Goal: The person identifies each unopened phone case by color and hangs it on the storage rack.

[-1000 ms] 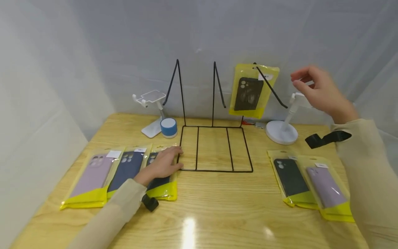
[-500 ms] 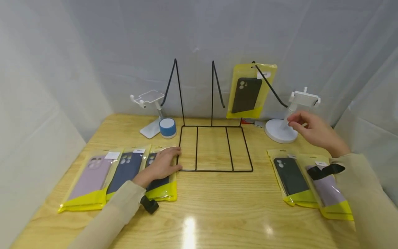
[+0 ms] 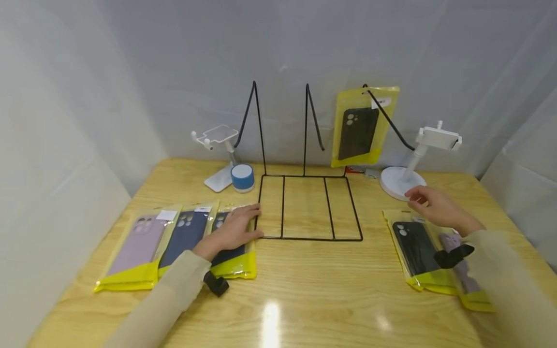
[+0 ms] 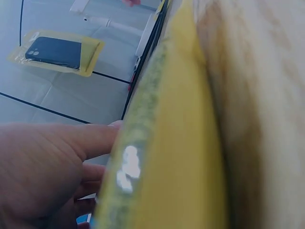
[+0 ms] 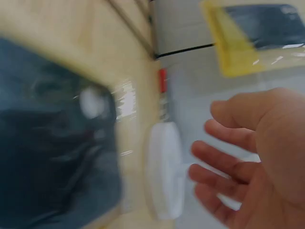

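My left hand point(image 3: 237, 227) lies flat on the rightmost of three bagged phone cases point(image 3: 235, 261), beside the black wire rack point(image 3: 311, 208). In the left wrist view the left hand point(image 4: 43, 171) sits against that bag's yellow edge point(image 4: 162, 157). My right hand point(image 3: 428, 203) hovers with loose fingers over the top of the bagged black case point(image 3: 417, 249), near the white stand's base point(image 3: 402, 181), and holds nothing. The right wrist view, blurred, shows the right hand point(image 5: 248, 157) spread by the white base point(image 5: 164, 171). A bagged black case point(image 3: 363, 126) hangs on the rack's right hook.
A lilac case point(image 3: 137, 246) and a navy case point(image 3: 184, 234) lie at the left in yellow bags. A lilac one point(image 3: 472, 290) is partly under my right sleeve. Another white phone stand point(image 3: 219, 159) and a blue speaker point(image 3: 242, 177) stand at the back left. Grey curtains close in the table.
My right hand came down from beside the hanging bag, past the white stand, to just above the bagged black case on the table. The left hand stayed put.
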A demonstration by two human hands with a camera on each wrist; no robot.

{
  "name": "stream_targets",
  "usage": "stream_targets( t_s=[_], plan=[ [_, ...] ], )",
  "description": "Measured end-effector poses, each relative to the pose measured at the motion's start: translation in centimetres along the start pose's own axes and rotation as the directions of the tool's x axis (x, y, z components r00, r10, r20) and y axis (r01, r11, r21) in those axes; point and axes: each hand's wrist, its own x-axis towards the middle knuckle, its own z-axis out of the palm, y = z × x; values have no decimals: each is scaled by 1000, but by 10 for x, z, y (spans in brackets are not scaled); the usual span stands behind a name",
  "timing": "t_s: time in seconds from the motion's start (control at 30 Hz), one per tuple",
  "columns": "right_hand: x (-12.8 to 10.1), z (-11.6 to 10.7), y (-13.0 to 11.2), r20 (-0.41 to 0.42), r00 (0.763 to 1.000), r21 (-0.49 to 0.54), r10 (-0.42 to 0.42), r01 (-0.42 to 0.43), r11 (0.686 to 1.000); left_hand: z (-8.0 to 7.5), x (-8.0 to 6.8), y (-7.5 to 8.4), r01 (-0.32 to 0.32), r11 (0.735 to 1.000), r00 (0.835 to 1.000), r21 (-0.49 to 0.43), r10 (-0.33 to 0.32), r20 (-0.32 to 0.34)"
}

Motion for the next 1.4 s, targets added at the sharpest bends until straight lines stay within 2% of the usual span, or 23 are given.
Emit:
stream_targets(
  t_s=[0.23, 0.47, 0.67, 0.73, 0.87, 0.97, 1.13, 1.27, 1.4],
  plan=[
    [-2, 17, 17, -31, 999, 26, 16, -15, 1000, -3, -1, -2, -22, 1000, 1000, 8, 22, 1],
    [-5, 24, 30, -8, 997, 49, 82, -82, 995, -3, -1, -1, -13, 1000, 1000, 8, 13, -4],
    [-4, 34, 39, -43, 999, 15, -20, 21, 1000, -2, -4, -3, -6, 1000, 1000, -2, 6, 7],
    [-4, 36, 39, -48, 999, -1, -24, 24, 1000, -2, -4, -3, -6, 1000, 1000, -4, 6, 6],
    [-4, 34, 39, -11, 997, -28, 71, -71, 997, -1, -1, -4, -14, 1000, 1000, -3, 14, -4],
    [-3, 32, 40, 27, 987, -54, 161, -159, 986, -1, 0, -3, -17, 1000, 1000, -5, 17, -7],
    [-1, 32, 42, 34, 974, -81, 224, -221, 972, -1, 0, -3, -7, 1000, 1000, -10, 6, -9],
    [1, 33, 44, 20, 981, -91, 192, -189, 978, -1, 0, -3, 0, 1000, 1000, -9, 0, -9],
    [2, 34, 46, 6, 996, -78, 93, -92, 993, -2, 0, -1, 3, 1000, 1000, -10, -3, -4]
  ],
)
